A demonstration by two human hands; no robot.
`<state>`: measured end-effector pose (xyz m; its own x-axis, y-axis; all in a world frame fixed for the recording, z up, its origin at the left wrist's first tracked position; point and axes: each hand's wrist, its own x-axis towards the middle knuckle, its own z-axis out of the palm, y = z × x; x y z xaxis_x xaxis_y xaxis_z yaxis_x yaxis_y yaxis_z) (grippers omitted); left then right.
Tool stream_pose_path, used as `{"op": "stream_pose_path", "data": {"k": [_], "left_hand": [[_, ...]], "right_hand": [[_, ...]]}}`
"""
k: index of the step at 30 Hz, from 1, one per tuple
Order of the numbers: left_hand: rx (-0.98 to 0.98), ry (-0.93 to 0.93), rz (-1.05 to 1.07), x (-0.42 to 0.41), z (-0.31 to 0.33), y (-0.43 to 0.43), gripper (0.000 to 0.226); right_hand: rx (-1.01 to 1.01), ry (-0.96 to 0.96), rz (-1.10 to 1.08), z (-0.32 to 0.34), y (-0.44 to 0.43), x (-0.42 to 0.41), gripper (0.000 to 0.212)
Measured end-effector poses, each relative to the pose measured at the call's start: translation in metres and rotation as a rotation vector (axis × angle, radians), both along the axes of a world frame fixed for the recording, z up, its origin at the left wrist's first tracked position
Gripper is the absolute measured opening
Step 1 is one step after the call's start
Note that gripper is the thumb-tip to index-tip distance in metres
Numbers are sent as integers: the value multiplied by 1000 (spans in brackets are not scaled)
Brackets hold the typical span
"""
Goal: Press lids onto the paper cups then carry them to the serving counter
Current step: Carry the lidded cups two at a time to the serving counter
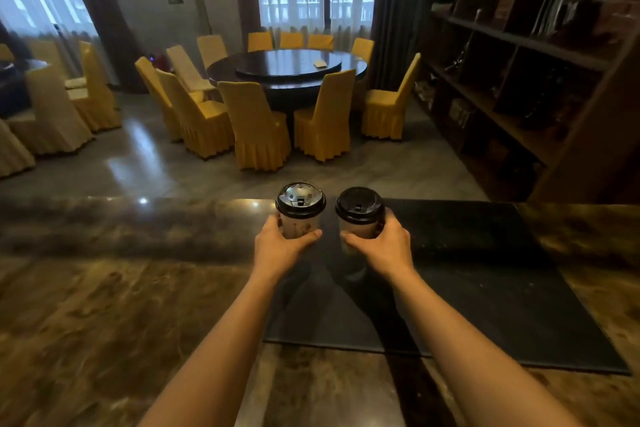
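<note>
The two paper cups are sitting out at twelve o'clock from the person, side by side and just apart, over the far strip of the dark mat (485, 288) that is lying on the marble counter (104, 305). The left cup (299, 224) is being gripped by the left hand (277, 246), fingers and thumb wrapping its lower wall; the right cup (358, 229) is being gripped the same way by the right hand (388, 246). Each hand is closing low on the wall, which I judge is leaving the rims free and keeping the cups upright for the carry.

Both are pale cups with faint print, and each is wearing a black lid: the left lid (300, 199) is catching window light, the right lid (359, 206) is looking matte, with a small sip hole. Both lids are looking level and fully seated, so the pressing seems done. Whether the cups are resting on the mat or hovering just above it, I cannot tell.

Beyond the counter edge, a round dining table (287, 69) is standing at twelve o'clock, ringed by yellow-covered chairs (256, 121). Dark wooden shelving (519, 80) is running along at two o'clock.
</note>
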<state>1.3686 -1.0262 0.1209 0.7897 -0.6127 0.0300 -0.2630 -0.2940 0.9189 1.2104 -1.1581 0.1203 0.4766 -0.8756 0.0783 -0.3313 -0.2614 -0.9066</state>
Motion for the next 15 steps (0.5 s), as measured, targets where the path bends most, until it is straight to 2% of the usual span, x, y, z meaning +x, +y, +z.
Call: {"op": "stream_pose_path", "data": {"k": [2,5,7,8,9,12,15], "left_hand": [[11,27,-1,21,-11,-19,68],[47,8,-46,43,-24,-41,50],[82,-119,-37,54,-32,-57,29],[79,-87,-23,57,-33,-65,19],[83,-73,-18,61,-34,-69,24],[139,-33,-105,66,-47,-78,62],[138,15,-110,66,-53,-75,70]], "right_hand": [[22,4,-25,-6,-13,15,78],[62,31,-41,-16,-31,35,78],[38,111,-77,-23,-43,48,76],[30,151,-100,-26,-48,53,75],[34,182,-119,-28,-52,58,76],[57,236,-150,-35,-56,63,77],[76,231,-164,-43,-55,61,80]]}}
